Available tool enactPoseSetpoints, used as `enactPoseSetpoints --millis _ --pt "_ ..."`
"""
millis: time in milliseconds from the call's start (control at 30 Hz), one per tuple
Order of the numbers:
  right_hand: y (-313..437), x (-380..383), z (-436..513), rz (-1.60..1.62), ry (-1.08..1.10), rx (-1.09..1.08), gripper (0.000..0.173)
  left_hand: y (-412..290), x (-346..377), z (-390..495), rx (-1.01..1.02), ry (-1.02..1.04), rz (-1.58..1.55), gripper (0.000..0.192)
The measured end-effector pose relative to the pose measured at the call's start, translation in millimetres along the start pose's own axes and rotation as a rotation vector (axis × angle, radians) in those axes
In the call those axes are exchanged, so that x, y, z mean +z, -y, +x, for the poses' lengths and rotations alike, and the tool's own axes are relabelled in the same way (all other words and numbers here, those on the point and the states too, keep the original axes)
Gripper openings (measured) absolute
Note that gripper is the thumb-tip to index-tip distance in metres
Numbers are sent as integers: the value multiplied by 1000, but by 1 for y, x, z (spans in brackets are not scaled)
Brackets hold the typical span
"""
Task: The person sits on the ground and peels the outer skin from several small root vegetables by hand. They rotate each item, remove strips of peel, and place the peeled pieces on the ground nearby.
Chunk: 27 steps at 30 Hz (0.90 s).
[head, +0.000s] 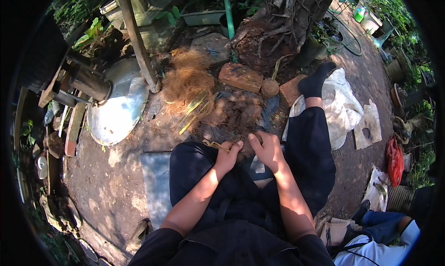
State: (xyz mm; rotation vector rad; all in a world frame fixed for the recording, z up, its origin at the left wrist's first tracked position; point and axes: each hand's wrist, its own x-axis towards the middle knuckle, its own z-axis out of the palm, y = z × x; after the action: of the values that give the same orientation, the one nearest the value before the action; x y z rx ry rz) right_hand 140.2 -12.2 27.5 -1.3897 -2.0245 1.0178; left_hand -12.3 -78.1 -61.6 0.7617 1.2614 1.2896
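My left hand is closed on a thin straw-coloured plant strand above my lap. Close beside it, my right hand has its thumb and fingers on a brown ball of soil and fibre, which is partly hidden between the hands. In front of both hands lies a heap of dark moist soil. A loose pile of orange-brown coconut fibre sits to its left, with yellow-green plant strips across it. Beyond the soil, a round fibre-wrapped ball with a strip rising from it rests between two bricks.
A round metal lid and a wooden pole stand on the left. A tree trunk rises ahead. A white woven sack and cardboard lie right. Another person is at the lower right.
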Motion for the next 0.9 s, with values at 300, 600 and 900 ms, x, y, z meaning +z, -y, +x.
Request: enactPoseSetpoints --millis 300,600,900 --pt "-23 8 -1 190 57 78 44 -8 4 -8 0 -85 41 36" --pt "-56 29 -1 567 59 470 54 -5 0 -7 -3 14 79 37" --pt "-69 9 3 27 -352 138 49 -30 10 -21 25 -78 446 25"
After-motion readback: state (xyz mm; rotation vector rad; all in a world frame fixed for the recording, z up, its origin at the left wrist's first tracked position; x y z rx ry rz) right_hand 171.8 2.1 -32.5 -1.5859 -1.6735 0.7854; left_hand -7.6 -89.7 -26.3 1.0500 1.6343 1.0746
